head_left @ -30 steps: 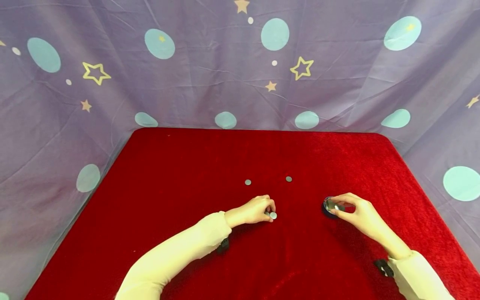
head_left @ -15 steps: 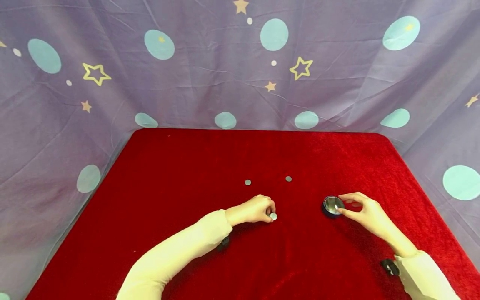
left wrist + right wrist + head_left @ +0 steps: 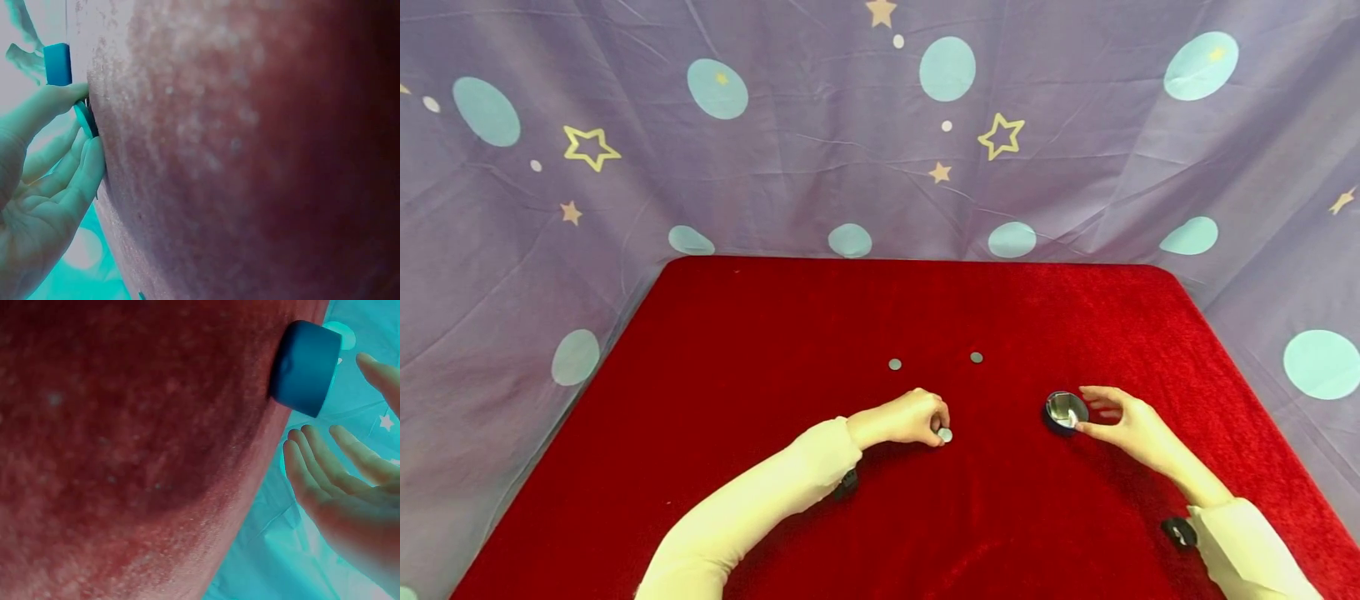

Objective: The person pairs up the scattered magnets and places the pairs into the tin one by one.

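My left hand [image 3: 910, 418] is low over the red cloth, pinching a small silvery coin [image 3: 945, 435] between thumb and fingertips. In the left wrist view the coin [image 3: 86, 119] stands on edge at the cloth. To the right sits a small, round, dark blue pot [image 3: 1051, 419] with a shiny, reflective top. Beside it is my right hand [image 3: 1131, 425], thumb and fingers spread. The thumb tip overlaps the pot's right rim in the head view, while the right wrist view shows a gap between the fingers and the pot [image 3: 306, 369].
Two more coins lie farther back on the cloth, one coin [image 3: 895, 364] behind the left hand and another coin [image 3: 977, 357] to its right. A purple patterned curtain [image 3: 805, 167] rises around the red table [image 3: 760, 333].
My right hand has drawn back to the right from the pot, its fingers coming off the top. My left hand stays nearly in place; a second coin seen at its fingers earlier no longer shows.
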Motion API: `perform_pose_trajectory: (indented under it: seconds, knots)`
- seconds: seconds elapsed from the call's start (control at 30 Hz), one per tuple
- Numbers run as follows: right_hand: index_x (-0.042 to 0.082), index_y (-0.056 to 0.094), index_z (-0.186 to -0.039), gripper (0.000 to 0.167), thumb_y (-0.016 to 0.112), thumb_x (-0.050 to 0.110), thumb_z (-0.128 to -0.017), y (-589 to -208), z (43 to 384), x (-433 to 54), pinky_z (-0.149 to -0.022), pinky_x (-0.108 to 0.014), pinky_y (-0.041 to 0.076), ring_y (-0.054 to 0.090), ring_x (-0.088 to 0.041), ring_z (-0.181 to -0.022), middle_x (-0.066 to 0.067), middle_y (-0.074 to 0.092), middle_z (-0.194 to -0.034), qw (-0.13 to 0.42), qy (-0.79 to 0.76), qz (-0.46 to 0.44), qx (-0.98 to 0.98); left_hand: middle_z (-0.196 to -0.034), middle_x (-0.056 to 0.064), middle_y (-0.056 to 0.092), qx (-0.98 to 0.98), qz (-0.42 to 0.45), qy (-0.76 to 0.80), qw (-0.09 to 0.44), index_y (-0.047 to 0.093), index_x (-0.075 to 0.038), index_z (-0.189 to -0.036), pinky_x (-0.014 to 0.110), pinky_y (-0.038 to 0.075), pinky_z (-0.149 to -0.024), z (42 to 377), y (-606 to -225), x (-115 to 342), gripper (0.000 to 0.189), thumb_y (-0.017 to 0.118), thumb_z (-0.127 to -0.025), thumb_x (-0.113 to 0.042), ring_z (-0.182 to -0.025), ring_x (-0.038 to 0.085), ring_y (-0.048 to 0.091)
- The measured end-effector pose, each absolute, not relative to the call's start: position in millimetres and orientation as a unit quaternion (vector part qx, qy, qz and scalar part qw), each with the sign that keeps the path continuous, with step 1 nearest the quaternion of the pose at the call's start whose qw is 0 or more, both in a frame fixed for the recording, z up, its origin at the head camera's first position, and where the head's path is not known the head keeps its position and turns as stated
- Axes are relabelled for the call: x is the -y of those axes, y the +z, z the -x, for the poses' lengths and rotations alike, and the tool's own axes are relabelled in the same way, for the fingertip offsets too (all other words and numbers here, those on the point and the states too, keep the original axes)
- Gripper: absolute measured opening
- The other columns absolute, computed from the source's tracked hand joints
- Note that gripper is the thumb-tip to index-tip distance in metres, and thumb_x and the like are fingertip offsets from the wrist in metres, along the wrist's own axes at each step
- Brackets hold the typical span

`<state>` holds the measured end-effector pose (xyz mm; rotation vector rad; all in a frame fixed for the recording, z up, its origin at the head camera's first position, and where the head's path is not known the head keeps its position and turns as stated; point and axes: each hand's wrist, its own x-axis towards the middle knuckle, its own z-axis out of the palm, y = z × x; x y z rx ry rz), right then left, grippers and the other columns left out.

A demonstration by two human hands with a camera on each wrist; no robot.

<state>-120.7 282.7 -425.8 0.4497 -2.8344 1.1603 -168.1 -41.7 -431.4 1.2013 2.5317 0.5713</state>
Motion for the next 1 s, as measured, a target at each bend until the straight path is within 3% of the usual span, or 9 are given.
perform_pose_trajectory:
  seconds: [0.37,1.0]
  knots:
    - [-0.012,0.048,-0.115,0.055,0.073,0.008,-0.070,-434.2,126.6,-285.0,-0.068,-0.020,0.048,0.058,-0.010,-0.083,-0.024,0.057,-0.103,-0.018,0.419,-0.158,0.894,-0.072,0.000,0.059,-0.870,-0.404,0.238,0.154,0.066,-0.005,-0.083,0.013,0.040,-0.059,164.5,-427.1,43.9,0.014,0.072,-0.071,-0.011,-0.063,0.005,0.052]
    - [-0.014,0.049,-0.111,0.050,0.072,0.004,-0.070,-439.5,128.3,-282.0,-0.066,-0.016,0.047,0.059,-0.006,-0.080,-0.026,0.058,-0.099,-0.033,0.445,-0.161,0.880,-0.072,-0.001,0.056,-0.868,-0.398,0.262,0.142,0.066,-0.005,-0.083,0.012,0.040,-0.059,167.4,-425.3,41.0,0.014,0.072,-0.071,-0.010,-0.064,0.005,0.051]
